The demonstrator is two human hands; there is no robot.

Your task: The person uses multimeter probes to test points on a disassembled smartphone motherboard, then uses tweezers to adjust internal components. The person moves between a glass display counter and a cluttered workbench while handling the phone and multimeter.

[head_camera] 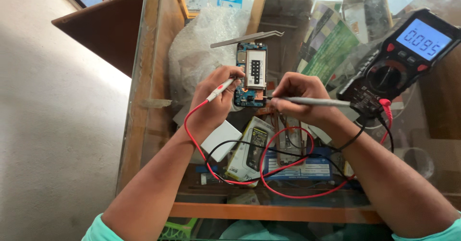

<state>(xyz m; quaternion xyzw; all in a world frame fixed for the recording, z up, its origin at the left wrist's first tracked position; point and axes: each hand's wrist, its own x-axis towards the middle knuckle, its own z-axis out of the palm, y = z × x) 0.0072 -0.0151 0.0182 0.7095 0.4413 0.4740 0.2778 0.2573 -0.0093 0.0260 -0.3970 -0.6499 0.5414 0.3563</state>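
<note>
On the glass table [158,77] lie 1 circuit board [251,75], 1 pair of tweezers [247,38] and 1 multimeter [401,56], with 2 leads, 1 red [288,193] and 1 black [269,149], looping toward the person. There are 2 probes. The left hand [216,101] is clamped on the red probe [220,89], its tip at the board's left edge. The right hand [297,99] is clamped on the grey probe [312,101], its tip touching the board's lower right corner. The board sits between both hands, long and blue, with a pale metal shield holding a black connector block, and copper patches at its lower end.
</note>
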